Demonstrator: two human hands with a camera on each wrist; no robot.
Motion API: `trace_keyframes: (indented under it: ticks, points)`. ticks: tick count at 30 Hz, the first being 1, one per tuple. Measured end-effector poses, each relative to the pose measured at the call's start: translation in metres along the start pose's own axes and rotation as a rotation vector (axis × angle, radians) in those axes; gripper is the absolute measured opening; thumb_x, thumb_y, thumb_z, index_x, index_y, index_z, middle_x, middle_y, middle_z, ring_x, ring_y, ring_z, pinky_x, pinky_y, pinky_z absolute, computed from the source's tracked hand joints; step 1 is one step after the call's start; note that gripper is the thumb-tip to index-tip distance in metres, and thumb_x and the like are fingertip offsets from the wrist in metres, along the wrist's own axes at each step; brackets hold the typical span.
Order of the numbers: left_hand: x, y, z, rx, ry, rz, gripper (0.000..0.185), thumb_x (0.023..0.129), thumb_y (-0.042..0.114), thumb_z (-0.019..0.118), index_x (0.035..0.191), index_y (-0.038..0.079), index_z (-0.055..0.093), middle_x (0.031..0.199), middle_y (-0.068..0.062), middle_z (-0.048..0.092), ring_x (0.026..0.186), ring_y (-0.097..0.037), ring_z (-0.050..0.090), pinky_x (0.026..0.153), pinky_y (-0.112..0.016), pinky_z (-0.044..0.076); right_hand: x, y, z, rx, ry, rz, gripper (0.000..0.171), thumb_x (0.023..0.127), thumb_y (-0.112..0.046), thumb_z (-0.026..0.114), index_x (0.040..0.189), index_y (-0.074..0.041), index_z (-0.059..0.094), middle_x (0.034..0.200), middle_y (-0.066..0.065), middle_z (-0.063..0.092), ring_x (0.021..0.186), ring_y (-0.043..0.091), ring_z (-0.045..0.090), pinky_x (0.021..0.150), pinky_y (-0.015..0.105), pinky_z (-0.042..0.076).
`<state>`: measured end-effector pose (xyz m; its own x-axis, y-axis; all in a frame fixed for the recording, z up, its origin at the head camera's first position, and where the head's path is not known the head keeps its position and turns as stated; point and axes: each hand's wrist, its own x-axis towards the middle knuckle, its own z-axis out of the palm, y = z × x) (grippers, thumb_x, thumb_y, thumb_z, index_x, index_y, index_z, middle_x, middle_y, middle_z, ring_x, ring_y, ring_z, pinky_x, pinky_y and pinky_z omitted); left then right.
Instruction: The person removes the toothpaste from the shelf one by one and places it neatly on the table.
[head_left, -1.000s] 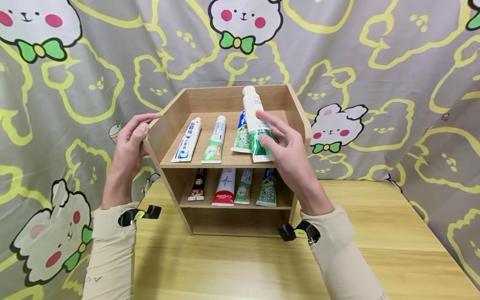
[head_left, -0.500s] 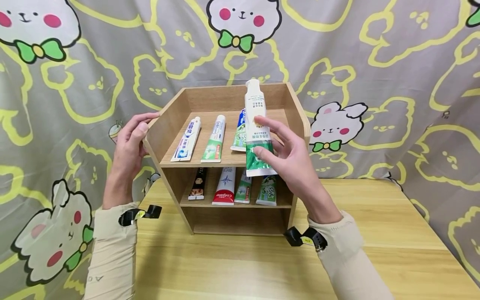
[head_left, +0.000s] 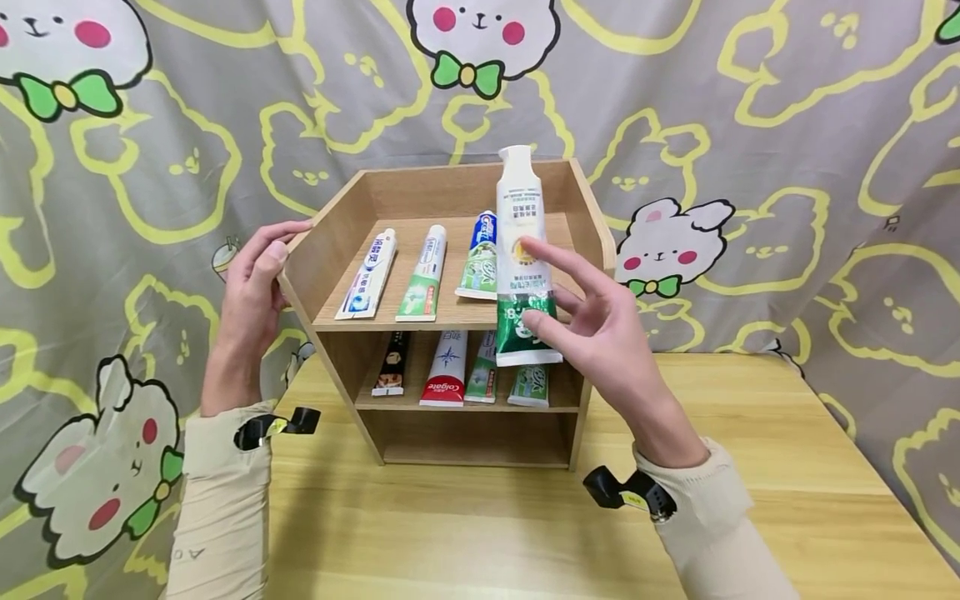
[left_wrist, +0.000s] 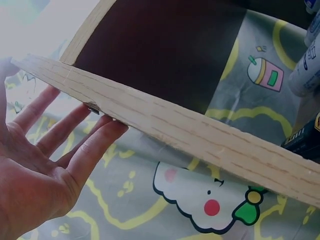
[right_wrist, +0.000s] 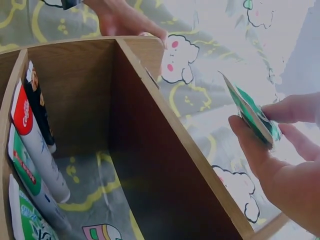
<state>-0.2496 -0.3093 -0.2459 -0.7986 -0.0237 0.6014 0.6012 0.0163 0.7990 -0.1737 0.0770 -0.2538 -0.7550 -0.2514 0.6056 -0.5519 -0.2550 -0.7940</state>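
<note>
Quick count of what's there. Toothpaste tubes: eight total. Three are lying on the top shelf, a blue-and-white tube (head_left: pixel 367 274), a green-and-white tube (head_left: pixel 422 273) and a Crest tube (head_left: pixel 480 255). Four more sit on the middle shelf: a black tube (head_left: pixel 392 363), a red Colgate tube (head_left: pixel 446 369), a pale green tube (head_left: pixel 482 372) and another green tube (head_left: pixel 530 385), partly hidden. The eighth, a tall white-and-green tube (head_left: pixel 522 261), is up in the air off the shelves. One wooden shelf unit (head_left: pixel 592 218) with three levels. One wooden table (head_left: pixel 750 492). Two hands, a left hand (head_left: pixel 251 293) and a right hand (head_left: pixel 604 335). One cartoon-bear curtain (head_left: pixel 787 125) behind it all.
</note>
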Motion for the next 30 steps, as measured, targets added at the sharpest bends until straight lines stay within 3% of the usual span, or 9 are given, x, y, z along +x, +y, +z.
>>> trace_keyframes:
  ticks: [6,11,16,25,30]
  points:
    - [0.000,-0.002,0.003,0.011,0.011,0.009,0.038,0.100,0.024,0.054,0.130,0.006,0.068,0.123,-0.015,0.062,0.078,-0.019,0.060,0.046,-0.021,0.046,-0.012,0.002,-0.007,-0.003,0.033,-0.006,0.063,0.088,0.014,0.068,0.146,-0.009,0.058,0.157,0.009,0.044,0.127,0.038,0.059,0.086,0.035,0.058]
    - [0.001,-0.004,0.004,0.014,-0.003,-0.002,0.039,0.101,0.026,0.053,0.132,0.007,0.067,0.126,-0.015,0.061,0.090,-0.024,0.062,0.056,-0.025,0.055,-0.023,0.001,-0.014,-0.026,0.044,-0.013,0.063,0.087,0.017,0.067,0.145,-0.006,0.058,0.156,0.013,0.044,0.125,0.035,0.061,0.082,0.033,0.059]
    - [0.000,-0.002,0.000,0.027,0.023,0.016,0.040,0.100,0.027,0.053,0.132,0.007,0.067,0.125,-0.017,0.060,0.094,-0.028,0.060,0.058,-0.026,0.054,-0.030,-0.003,-0.017,-0.060,0.037,-0.037,0.063,0.085,0.018,0.069,0.144,-0.003,0.058,0.151,0.017,0.047,0.121,0.036,0.063,0.075,0.030,0.060]
    - [0.004,-0.003,0.004,0.026,0.009,0.021,0.041,0.099,0.028,0.053,0.132,0.008,0.067,0.128,-0.016,0.060,0.099,-0.029,0.060,0.063,-0.028,0.055,-0.048,-0.011,-0.032,-0.052,0.068,-0.033,0.074,0.077,0.032,0.064,0.146,0.007,0.050,0.154,0.021,0.042,0.139,0.033,0.048,0.091,0.036,0.055]
    - [0.000,-0.004,0.002,0.030,0.027,0.017,0.041,0.100,0.029,0.052,0.132,0.009,0.067,0.128,-0.017,0.060,0.099,-0.030,0.060,0.062,-0.028,0.055,-0.055,-0.006,-0.038,0.012,0.035,-0.099,0.074,0.076,0.037,0.059,0.145,0.013,0.047,0.152,0.026,0.042,0.139,0.034,0.046,0.091,0.035,0.056]
